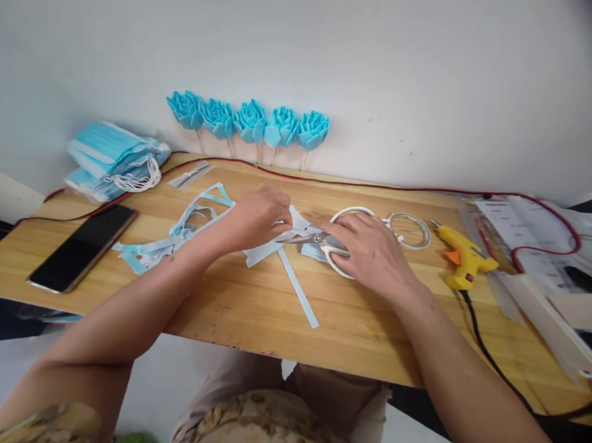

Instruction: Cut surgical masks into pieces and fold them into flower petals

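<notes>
My left hand [261,218] is bent over pale blue and white cut fabric pieces [263,251], its fingers curled together; whatever they pinch is hidden. My right hand [367,248] is closed over the scissors [317,238], between their two white handle loops. The blades point left, lying across the pieces toward my left fingertips. A thin light blue strip [298,289] runs from the pieces toward the table's front edge. Under the scissors, a small folded blue piece [313,251] partly shows. Left of my left hand lies a tangle of trimmed strips [173,243].
Several blue fabric flowers on sticks [250,121] lean on the wall. Face masks [111,159] are stacked at the back left, near a phone [83,249]. At right are a tape roll [409,231], a yellow glue gun [465,257] with its cord, and clear plastic packaging [511,226].
</notes>
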The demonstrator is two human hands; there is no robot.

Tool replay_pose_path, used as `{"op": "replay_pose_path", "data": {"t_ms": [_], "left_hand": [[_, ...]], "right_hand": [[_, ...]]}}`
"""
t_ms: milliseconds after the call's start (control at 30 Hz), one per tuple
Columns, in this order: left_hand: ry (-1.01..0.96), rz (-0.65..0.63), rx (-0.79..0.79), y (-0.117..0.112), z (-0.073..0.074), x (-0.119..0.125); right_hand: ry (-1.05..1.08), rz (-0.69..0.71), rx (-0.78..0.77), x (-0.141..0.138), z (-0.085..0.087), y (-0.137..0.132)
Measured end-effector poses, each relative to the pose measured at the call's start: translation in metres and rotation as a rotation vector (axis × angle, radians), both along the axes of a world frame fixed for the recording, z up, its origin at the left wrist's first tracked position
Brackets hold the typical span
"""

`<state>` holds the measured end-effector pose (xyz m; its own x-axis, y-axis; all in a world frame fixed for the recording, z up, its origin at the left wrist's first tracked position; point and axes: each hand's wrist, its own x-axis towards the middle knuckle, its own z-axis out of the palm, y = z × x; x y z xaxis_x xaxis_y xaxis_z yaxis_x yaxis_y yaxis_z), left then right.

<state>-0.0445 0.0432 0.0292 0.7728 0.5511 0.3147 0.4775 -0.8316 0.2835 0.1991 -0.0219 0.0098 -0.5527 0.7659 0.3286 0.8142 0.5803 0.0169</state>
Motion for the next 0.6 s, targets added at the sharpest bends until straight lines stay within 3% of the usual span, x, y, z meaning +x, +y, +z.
{"op": "replay_pose_path", "data": {"t_ms": [333,600], "left_hand": [[0.065,0.031,0.047,-0.0018,-0.0037,0.0015],[0.008,0.104,0.06,-0.0012,-0.0054,0.0032]], "right_hand": [[-0.03,-0.003,0.02,-0.0005,0.0005,-0.001],[-0.008,-0.012,0.053,0.0003,-0.0016,0.0009]]}}
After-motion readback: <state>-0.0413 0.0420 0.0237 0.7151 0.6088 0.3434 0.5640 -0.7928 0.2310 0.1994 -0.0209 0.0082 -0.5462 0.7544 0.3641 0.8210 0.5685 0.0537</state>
